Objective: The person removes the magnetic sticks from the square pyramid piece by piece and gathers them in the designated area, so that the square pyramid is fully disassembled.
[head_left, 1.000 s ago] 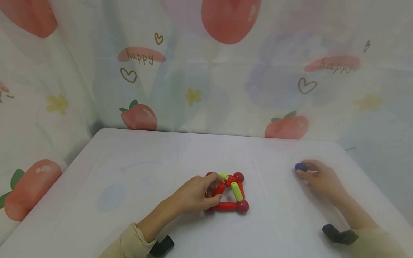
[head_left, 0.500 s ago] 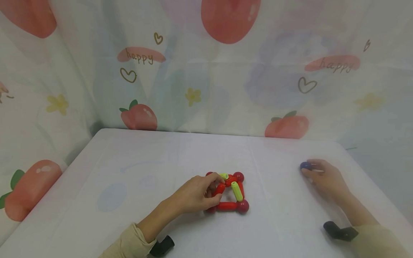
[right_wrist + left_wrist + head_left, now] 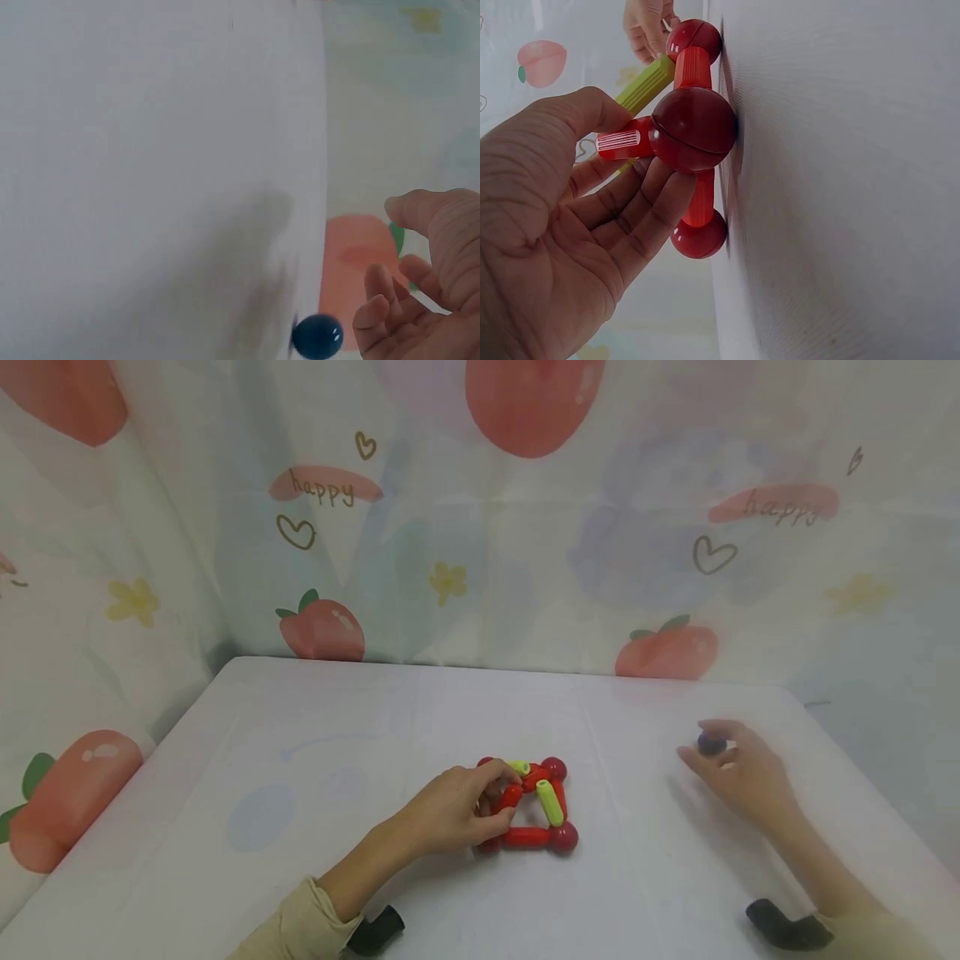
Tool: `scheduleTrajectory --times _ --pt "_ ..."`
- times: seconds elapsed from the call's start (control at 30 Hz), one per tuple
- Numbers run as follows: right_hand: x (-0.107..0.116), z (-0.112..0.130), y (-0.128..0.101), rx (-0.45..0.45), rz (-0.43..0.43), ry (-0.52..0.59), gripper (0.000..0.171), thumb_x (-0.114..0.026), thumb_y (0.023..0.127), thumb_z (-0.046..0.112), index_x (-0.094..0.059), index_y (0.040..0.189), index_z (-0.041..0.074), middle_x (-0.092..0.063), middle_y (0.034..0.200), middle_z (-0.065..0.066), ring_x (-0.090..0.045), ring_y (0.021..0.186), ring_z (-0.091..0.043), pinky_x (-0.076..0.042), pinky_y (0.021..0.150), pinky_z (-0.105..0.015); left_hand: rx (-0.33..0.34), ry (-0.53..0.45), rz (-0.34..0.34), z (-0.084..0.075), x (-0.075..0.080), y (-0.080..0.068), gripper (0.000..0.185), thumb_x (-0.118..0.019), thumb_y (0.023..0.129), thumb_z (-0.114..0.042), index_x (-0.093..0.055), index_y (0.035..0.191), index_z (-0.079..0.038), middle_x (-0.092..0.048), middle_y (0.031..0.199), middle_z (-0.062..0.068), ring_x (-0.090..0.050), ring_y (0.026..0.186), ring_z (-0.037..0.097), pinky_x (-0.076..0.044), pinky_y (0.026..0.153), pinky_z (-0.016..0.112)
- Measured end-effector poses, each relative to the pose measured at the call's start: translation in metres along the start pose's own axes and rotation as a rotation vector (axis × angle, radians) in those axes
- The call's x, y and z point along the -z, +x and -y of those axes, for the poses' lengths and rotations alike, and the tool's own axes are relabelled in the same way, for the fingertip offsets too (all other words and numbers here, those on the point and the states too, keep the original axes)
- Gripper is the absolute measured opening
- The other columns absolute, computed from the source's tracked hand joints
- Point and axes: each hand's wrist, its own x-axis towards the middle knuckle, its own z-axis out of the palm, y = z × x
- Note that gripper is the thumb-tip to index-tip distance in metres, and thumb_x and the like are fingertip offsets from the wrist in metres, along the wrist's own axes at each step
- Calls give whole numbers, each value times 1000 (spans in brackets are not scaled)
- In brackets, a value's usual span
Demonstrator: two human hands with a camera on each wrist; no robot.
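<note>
A flat frame of red rods, yellow-green rods and dark red balls lies on the white table. My left hand grips its left side. In the left wrist view the thumb and fingers pinch a short red rod next to a big red ball. Far to the right a small blue ball sits on the table. My right hand hovers around it with its fingers spread. In the right wrist view the blue ball lies just clear of the fingertips.
A curtain printed with peaches hangs close behind the table and along its left side. The table's right edge runs just beyond my right hand. Black wrist mounts show at both cuffs.
My right hand carried the blue ball slightly to the right, then its fingers loosened off the ball. The left hand stayed on the frame.
</note>
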Motion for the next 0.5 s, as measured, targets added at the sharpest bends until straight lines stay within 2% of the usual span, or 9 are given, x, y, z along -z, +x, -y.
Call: scheduleTrajectory --times 0.07,0.13,0.3,0.5 --pt "-4 13 -6 54 3 4 56 -70 97 37 -55 135 -1 -61 124 -27 -60 91 -31 -52 63 -24 0 -1 -1 0 0 0 34 -74 91 -15 -62 122 -12 -64 85 -8 -56 70 3 -51 66 17" --pt "-7 27 -12 85 34 24 52 -71 97 36 -58 132 0 -63 123 -25 -60 90 -28 -52 62 -21 -6 -7 0 1 0 0 34 -74 91 -15 -62 122 -12 -65 85 -7 -56 69 3 -51 65 17" --pt "-17 56 -24 137 125 87 43 -75 95 30 -63 126 3 -68 118 -18 -60 85 -20 -51 63 -21 -16 -20 0 3 -1 0 33 -74 92 -15 -62 122 -12 -66 86 -7 -56 68 3 -51 64 18" --pt "-30 81 -38 238 177 148 35 -78 92 28 -67 120 9 -71 108 -1 -58 80 -11 -53 68 -20 -19 -14 -7 4 -1 0 34 -75 93 -18 -63 123 -12 -67 89 -6 -57 71 3 -52 66 17"
